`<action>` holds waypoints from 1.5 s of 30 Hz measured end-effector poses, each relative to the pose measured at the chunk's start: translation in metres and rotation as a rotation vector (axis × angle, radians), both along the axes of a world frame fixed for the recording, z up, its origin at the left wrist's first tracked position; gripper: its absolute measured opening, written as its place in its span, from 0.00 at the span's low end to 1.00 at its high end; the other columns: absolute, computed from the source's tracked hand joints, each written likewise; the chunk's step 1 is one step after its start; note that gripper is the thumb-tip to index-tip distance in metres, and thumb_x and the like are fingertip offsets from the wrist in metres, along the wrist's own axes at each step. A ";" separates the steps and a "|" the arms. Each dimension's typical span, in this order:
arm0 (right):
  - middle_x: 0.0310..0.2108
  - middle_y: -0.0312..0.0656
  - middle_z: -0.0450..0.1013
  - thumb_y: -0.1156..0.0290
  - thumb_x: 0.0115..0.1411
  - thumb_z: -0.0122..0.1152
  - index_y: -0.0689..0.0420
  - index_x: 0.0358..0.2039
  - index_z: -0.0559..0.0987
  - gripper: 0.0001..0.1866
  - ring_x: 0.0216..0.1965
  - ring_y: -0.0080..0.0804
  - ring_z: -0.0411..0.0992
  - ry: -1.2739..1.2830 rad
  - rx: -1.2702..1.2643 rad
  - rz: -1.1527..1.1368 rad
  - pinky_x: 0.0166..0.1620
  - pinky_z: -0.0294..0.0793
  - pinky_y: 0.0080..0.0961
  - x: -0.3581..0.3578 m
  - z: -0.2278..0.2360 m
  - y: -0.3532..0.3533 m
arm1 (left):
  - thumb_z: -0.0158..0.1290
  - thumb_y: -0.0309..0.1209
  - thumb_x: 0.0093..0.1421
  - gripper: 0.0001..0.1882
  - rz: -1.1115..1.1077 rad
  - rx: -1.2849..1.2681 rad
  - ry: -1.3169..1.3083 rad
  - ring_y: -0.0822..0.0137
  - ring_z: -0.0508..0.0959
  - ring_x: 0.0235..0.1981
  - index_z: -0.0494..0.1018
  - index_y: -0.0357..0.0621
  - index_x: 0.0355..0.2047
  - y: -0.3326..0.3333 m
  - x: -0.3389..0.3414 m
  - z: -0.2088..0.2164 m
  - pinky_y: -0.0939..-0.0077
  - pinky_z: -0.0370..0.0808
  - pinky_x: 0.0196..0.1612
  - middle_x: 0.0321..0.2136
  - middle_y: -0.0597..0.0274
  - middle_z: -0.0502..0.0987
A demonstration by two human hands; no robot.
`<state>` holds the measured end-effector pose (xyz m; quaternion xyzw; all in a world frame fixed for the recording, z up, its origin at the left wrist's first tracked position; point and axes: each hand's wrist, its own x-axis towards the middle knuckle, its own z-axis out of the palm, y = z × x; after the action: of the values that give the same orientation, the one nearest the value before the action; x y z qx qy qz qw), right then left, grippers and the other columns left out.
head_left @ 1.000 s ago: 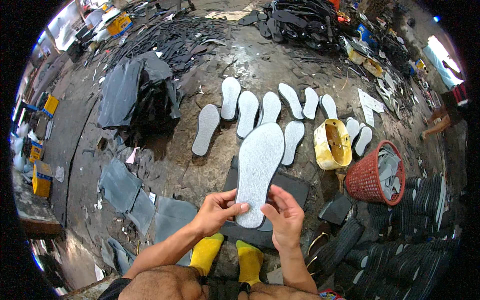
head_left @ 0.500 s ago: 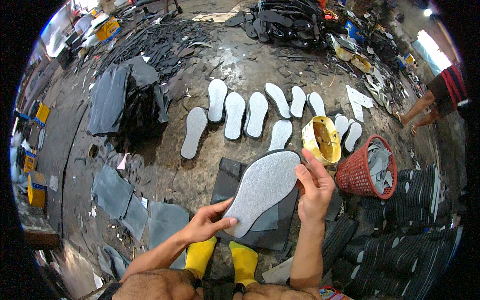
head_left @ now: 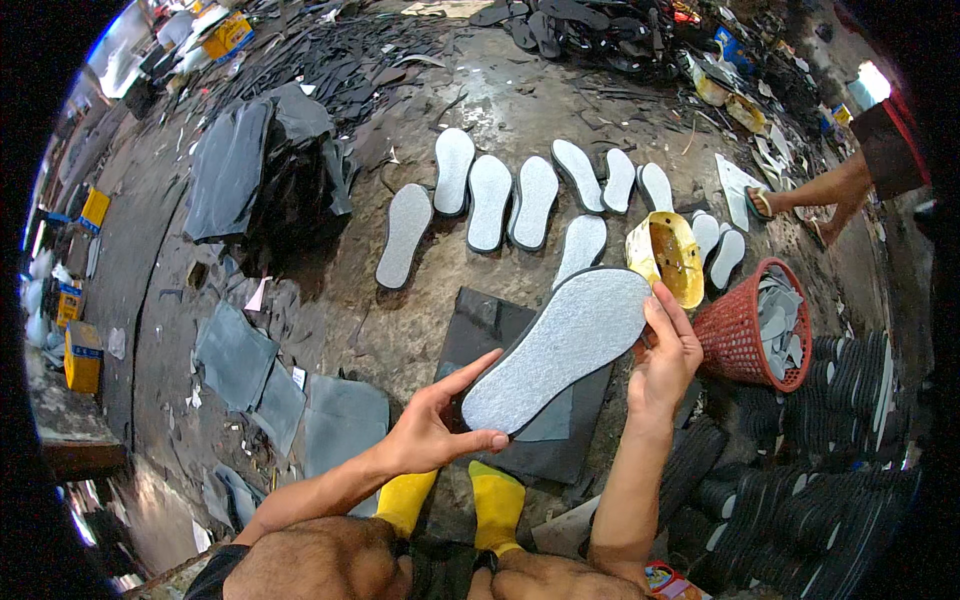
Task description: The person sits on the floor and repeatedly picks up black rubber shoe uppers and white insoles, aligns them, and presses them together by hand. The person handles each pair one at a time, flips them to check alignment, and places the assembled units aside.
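Both hands have swung the grey sole (head_left: 560, 350) from upright to slanting: left hand (head_left: 432, 432) pinches its heel, right hand (head_left: 668, 352) grips its toe, above the dark sheet (head_left: 480, 325) on the floor.

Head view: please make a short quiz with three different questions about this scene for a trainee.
1. True or false: both hands hold the grey sole.
2. What lies inside the red basket? A) grey scraps B) bottles C) fruit
3. Fill in: the yellow bowl sits just to the ______ of the red basket.

Key: 1 true, the left hand grips its heel end and the right hand its toe end. 2 A. 3 left.
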<state>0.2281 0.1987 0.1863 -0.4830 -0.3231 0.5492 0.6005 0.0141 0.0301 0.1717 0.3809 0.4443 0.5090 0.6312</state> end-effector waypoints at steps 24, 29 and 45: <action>0.43 0.45 0.82 0.73 0.57 0.72 0.58 0.60 0.76 0.29 0.35 0.18 0.77 -0.394 0.030 0.704 0.40 0.77 0.19 -0.033 -0.015 -0.076 | 0.67 0.18 0.53 0.52 0.241 -0.204 -0.054 0.64 0.79 0.51 0.46 0.34 0.71 0.014 -0.008 -0.015 0.70 0.78 0.54 0.52 0.51 0.76; 0.41 0.42 0.83 0.70 0.64 0.64 0.58 0.57 0.78 0.21 0.42 0.30 0.80 -0.850 0.288 0.270 0.50 0.76 0.29 0.025 -0.038 0.021 | 0.61 0.15 0.56 0.50 0.323 -0.190 -0.179 0.64 0.76 0.54 0.45 0.37 0.73 0.021 -0.014 -0.022 0.70 0.75 0.55 0.60 0.49 0.70; 0.72 0.52 0.55 0.43 0.69 0.47 0.49 0.55 0.81 0.28 0.74 0.57 0.44 -1.548 0.219 0.076 0.72 0.35 0.56 0.125 -0.084 0.127 | 0.64 0.23 0.52 0.47 0.516 -0.256 -0.133 0.65 0.70 0.57 0.55 0.42 0.71 0.028 -0.010 -0.030 0.74 0.68 0.60 0.60 0.58 0.66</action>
<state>0.3535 0.3259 0.1023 -0.6551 -0.7187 0.0412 0.2294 0.0041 0.0580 0.1414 0.1383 0.5447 0.6162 0.5518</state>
